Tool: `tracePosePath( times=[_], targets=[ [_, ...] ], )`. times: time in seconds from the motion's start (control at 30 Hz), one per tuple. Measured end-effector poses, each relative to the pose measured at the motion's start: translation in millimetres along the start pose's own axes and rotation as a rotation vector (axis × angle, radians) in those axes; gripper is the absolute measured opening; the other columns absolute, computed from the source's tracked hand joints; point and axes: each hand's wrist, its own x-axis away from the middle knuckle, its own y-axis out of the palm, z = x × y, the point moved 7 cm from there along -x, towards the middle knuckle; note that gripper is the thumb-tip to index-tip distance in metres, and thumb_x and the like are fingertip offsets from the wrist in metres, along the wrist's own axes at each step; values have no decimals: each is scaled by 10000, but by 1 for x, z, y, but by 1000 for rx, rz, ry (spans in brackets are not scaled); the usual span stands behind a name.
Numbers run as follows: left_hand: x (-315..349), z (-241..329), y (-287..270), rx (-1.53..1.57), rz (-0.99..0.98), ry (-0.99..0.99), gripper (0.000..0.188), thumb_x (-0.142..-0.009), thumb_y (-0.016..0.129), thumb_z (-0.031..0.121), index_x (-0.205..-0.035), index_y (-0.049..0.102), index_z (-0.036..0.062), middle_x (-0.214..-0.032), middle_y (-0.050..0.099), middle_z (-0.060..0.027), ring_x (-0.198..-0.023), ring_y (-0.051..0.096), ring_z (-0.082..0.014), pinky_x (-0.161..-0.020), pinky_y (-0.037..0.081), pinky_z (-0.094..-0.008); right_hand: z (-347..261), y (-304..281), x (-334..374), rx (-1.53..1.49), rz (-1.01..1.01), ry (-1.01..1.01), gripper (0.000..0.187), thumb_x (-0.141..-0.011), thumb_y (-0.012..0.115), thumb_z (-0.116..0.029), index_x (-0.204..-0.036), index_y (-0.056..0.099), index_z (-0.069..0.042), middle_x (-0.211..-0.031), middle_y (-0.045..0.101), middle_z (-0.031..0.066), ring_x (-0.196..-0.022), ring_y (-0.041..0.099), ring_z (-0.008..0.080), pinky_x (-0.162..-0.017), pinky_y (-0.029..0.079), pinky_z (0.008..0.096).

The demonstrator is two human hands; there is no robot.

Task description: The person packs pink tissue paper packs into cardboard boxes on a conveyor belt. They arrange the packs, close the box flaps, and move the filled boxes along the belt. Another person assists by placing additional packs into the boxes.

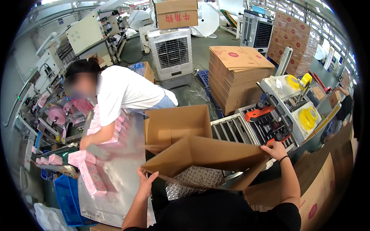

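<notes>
A brown cardboard box (227, 154) is spread into a four-sided sleeve in front of me. Through it I see a diamond-pattern metal plate (196, 181). My left hand (145, 181) pinches its left corner, and my right hand (276, 151) grips its right corner. Just beyond stands another open cardboard box (177, 125), upright, its inside bare. On the metal table (123, 181) to my left lie pink packs (92, 179), several of them grouped at the far end beside a co-worker (131, 88), who leans over with a hand near them.
A roller conveyor (231, 129) leads right to a taping machine (289, 111) with yellow wheels. Stacked flat cartons (239, 77) stand behind it, and more flat cartons (320, 188) lean at my right. A blue crate (67, 196) sits left of the table; an air cooler (172, 56) stands at the back.
</notes>
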Motion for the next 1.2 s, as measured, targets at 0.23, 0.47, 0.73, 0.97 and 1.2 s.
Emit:
tracePosePath(
  times=[0.23, 0.47, 0.73, 0.97, 1.2],
  targets=[
    [41, 41, 188, -1255, -1117, 501, 580, -984, 518, 529, -679, 700, 71, -677, 646, -133, -776, 639, -335, -787, 462, -456, -71, 45, -69, -153, 551, -648, 359, -806, 596, 47, -1138, 567, -89, -1063, 505, 193, -964, 556, 403, -805, 497, 459],
    [85, -47, 252, -1439, -1575, -214, 616, -996, 473, 559, -1458, 531, 155, -1488, 471, -236, -1397, 405, -424, -1154, 286, -517, -52, 276, -115, 399, -511, -946, 323, -827, 693, -332, -1107, 693, -171, -1011, 678, 121, -1073, 622, 308, -957, 485, 428],
    [-2, -47, 256, -1298, -1130, -61, 492, -861, 741, 390, -1297, 633, 190, -1181, 669, -106, -1209, 585, -280, -1014, 455, -376, -143, 74, -74, -163, 217, -1535, 273, -838, 713, -220, -1073, 667, -89, -1029, 648, 94, -1015, 614, 306, -935, 487, 478],
    [38, -35, 285, -1213, -530, 542, 794, -877, 652, 491, -1520, 393, 104, -1595, 339, -148, -1491, 284, -360, -1210, 172, -569, -13, 123, -23, 219, 1, -977, 768, -865, 693, -499, -1408, 466, -7, -1376, 508, 219, -1319, 441, 421, -1121, 298, 564],
    [-37, -113, 19, -914, 131, -35, 721, -1039, 368, 535, -1552, 311, 31, -1613, 290, -198, -1513, 194, -391, -1220, 117, -553, 132, 275, -124, -520, 189, 147, 771, -971, 526, -561, -1452, 443, 35, -1469, 468, 257, -1345, 438, 427, -1141, 334, 475]
  ],
)
